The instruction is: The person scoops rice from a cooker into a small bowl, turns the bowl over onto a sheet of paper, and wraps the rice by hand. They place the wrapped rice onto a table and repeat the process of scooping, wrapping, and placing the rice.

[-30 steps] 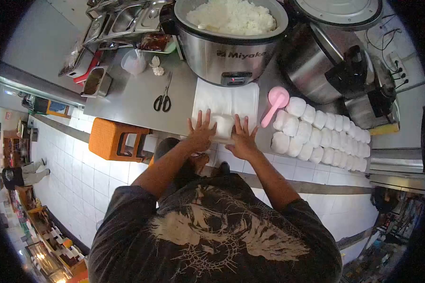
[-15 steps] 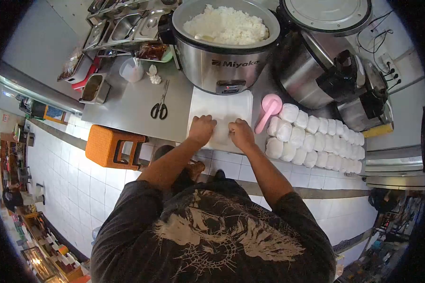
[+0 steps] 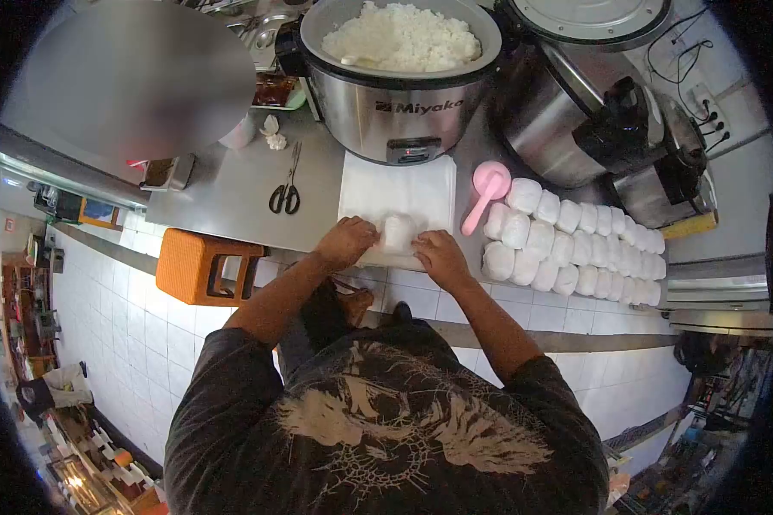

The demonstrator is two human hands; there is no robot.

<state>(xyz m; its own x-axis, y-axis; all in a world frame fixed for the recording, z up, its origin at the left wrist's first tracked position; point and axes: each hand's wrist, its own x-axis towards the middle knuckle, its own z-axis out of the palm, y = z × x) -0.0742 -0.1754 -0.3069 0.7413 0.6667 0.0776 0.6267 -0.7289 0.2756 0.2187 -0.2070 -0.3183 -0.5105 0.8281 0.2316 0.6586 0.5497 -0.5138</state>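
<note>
A small white wrapped rice parcel sits at the near edge of a stack of white paper sheets. At its left end, my left hand has its fingers pinched on the wrapper. My right hand pinches the wrapper at the opposite end. Just right of the sheets lies a pink rice scoop. Beyond the paper stands a rice cooker, uncovered and filled with white rice.
Rows of white wrapped parcels lie on the right. Black-handled scissors rest on the metal counter to the left. Other cookers stand at the back right. An orange stool is below the counter's left edge.
A rounded parcel now shows between my hands, where pale wrapping lay low before. My hands have moved slightly apart and nearer to me. A grey blur now covers the upper left.
</note>
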